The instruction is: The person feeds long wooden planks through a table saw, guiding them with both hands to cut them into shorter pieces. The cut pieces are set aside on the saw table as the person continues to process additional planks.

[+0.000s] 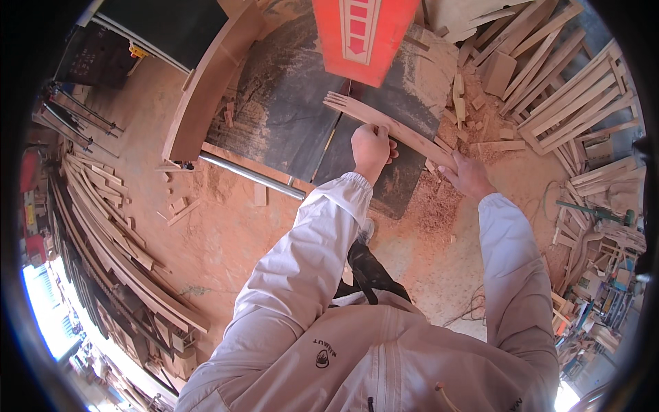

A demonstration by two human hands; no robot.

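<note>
A long, narrow wooden board (405, 132) lies slantwise over a dark saw table (274, 117). Several slots are cut into its far left end, leaving prongs near the thin blade below the orange-red saw housing (364, 41). My left hand (373, 147) is closed on the near edge of the board, around its middle. At the board's right end, my right hand (469, 176) grips it with the thumb along the near side. The palm side of both hands is hidden.
A curved wooden fence-like piece (199, 103) stands along the table's left side, above a metal rail (254, 176). Sawdust and offcuts (439, 199) cover the floor at right. Stacked wood strips (576, 103) fill the far right; long curved strips (117, 233) lie at left.
</note>
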